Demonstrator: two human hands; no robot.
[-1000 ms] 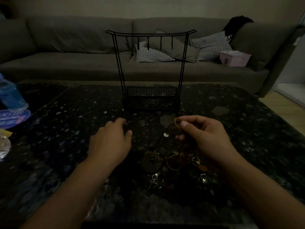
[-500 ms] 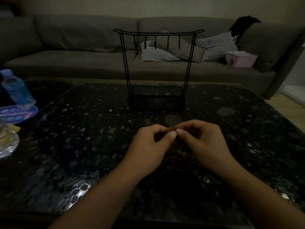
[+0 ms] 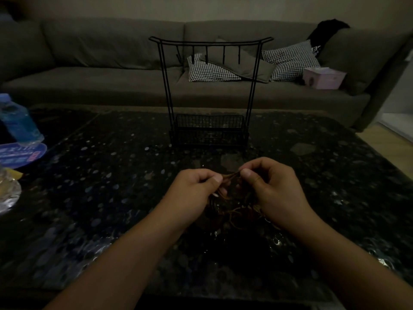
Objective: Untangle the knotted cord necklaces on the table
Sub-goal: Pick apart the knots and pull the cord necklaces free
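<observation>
While both my hands work just in front of the black wire jewellery stand (image 3: 210, 95), the knotted cord necklaces (image 3: 232, 204) lie in a tangle on the dark speckled counter (image 3: 116, 189), on my side of the stand. My left hand (image 3: 192, 195) pinches a brown strand between thumb and forefinger, its grip clamped on the cord. My right hand (image 3: 274, 189) pinches the same strand just beside it, and the short length between the two grips looks taut. More loops hang and pool beneath my hands; the light is too dim to count the necklaces. Left of the stand, at the counter's edge, stands a blue bottle (image 3: 19, 121). Behind the stand runs a grey sofa (image 3: 100, 63) with checked cushions (image 3: 290, 60).
</observation>
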